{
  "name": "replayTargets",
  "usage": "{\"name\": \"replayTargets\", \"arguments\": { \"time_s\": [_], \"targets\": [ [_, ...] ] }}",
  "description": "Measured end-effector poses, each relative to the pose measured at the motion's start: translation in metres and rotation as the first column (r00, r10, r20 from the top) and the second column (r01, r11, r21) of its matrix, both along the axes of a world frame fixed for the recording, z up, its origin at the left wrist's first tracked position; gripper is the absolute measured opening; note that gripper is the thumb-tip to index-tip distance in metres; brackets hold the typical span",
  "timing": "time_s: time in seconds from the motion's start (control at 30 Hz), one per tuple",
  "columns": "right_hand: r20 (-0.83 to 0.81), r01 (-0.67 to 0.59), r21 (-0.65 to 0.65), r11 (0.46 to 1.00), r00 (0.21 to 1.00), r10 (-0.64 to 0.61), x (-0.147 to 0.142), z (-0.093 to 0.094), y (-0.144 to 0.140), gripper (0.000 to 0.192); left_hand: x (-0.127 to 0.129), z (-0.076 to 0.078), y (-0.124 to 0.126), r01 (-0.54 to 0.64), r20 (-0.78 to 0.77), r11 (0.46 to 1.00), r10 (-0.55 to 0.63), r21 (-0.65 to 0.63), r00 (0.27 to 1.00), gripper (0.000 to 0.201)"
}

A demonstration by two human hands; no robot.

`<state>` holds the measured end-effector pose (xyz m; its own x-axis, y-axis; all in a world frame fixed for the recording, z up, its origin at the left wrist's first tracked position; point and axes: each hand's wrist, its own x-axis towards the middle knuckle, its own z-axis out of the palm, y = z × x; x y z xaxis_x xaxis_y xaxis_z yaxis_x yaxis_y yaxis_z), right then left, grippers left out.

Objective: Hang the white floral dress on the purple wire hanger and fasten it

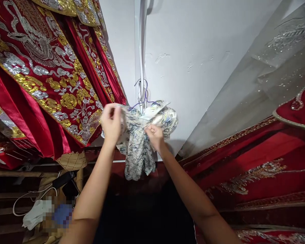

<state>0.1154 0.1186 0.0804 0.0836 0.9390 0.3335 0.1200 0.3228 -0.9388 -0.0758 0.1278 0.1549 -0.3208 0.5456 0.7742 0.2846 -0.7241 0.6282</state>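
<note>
1. Head view: both arms reach up toward the far white wall (205,67), where a small pale garment (139,149) printed in blue and grey hangs from a thin purple hanger (144,96) hooked on a white vertical strip (141,51).
2. The left hand (111,123) is closed, pinching the garment's upper left edge near the shoulder; the right hand (155,135) is closed too, pinching cloth just below the middle of the hanger.
3. Progress, as I judge it: the garment already sits on the hanger, but it looks bunched and uneven, so the straightening of shoulders and front appears unfinished.
4. The garment looks soft and silky, crumpled at the top, its lower part falling in loose folds between the two forearms. A white piece, perhaps a tag or lining, shows at the neck; I cannot tell which.
5. Left of it hang red robes (40,74) heavy with gold and silver embroidery; to the right lies more red embroidered cloth (256,162) beneath a sheer glittering fabric (277,61).
</note>
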Motion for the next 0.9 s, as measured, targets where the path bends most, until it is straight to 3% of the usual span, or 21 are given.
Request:
{"name": "replayTargets", "arguments": {
  "time_s": [0.03, 0.07, 0.13, 0.2, 0.27, 0.37, 0.47, 0.57, 0.67, 0.73, 0.83, 0.9],
  "targets": [
    [0.031, 0.0, -0.02, 1.0, 1.0, 0.001, -0.001, -0.01, -0.003, 0.031, -0.015, -0.01, 0.006, -0.015, 0.216, 0.999, 0.023, -0.035, 0.976, 0.012],
    [0.053, -0.01, -0.029, 1.0, 0.999, 0.012, -0.002, -0.017, -0.006, 0.031, -0.03, -0.023, 0.012, 0.007, 0.428, 0.996, 0.033, -0.093, 0.903, 0.013],
    [0.072, -0.05, -0.024, 0.998, 0.996, 0.052, -0.004, -0.024, -0.013, 0.03, -0.051, -0.053, 0.019, 0.221, 0.698, 0.94, 0.024, -0.26, 0.716, 0.025],
    [0.071, -0.106, -0.033, 0.994, 0.992, 0.108, -0.003, -0.026, -0.019, 0.028, -0.055, -0.088, 0.019, 0.342, 0.733, 0.873, 0.024, -0.347, 0.68, 0.032],
    [0.066, -0.163, -0.073, 0.984, 0.984, 0.168, 0.0, -0.027, -0.023, 0.029, -0.042, -0.119, 0.01, 0.417, 0.698, 0.812, -0.017, -0.409, 0.716, 0.032],
    [0.118, -0.281, -0.165, 0.946, 0.946, 0.301, 0.011, -0.033, -0.027, 0.033, -0.009, -0.146, -0.007, 0.517, 0.613, 0.701, -0.143, -0.491, 0.777, 0.026],
    [0.187, -0.291, -0.238, 0.927, 0.922, 0.338, 0.02, -0.042, -0.03, 0.037, 0.017, -0.135, -0.019, 0.558, 0.524, 0.664, -0.282, -0.498, 0.804, 0.025],
    [0.166, -0.168, -0.18, 0.969, 0.966, 0.198, 0.023, -0.045, -0.029, 0.045, 0.034, -0.097, -0.027, 0.559, 0.313, 0.699, -0.463, -0.446, 0.829, 0.028],
    [0.102, -0.175, -0.081, 0.981, 0.978, 0.183, 0.017, -0.043, -0.026, 0.052, 0.047, -0.059, -0.04, 0.606, 0.08, 0.682, -0.635, -0.409, 0.768, 0.026],
    [0.013, -0.232, -0.106, 0.967, 0.972, 0.235, 0.011, -0.04, -0.025, 0.058, 0.053, -0.044, -0.048, 0.65, -0.013, 0.649, -0.712, -0.395, 0.702, 0.024],
    [-0.158, -0.301, -0.261, 0.917, 0.951, 0.267, 0.002, -0.034, -0.027, 0.071, 0.054, -0.038, -0.052, 0.669, -0.077, 0.615, -0.757, -0.416, 0.648, 0.024],
    [-0.228, -0.348, -0.34, 0.874, 0.932, 0.282, 0.002, -0.028, -0.032, 0.07, 0.05, -0.044, -0.047, 0.647, -0.078, 0.627, -0.741, -0.434, 0.667, 0.03]
  ]
}}
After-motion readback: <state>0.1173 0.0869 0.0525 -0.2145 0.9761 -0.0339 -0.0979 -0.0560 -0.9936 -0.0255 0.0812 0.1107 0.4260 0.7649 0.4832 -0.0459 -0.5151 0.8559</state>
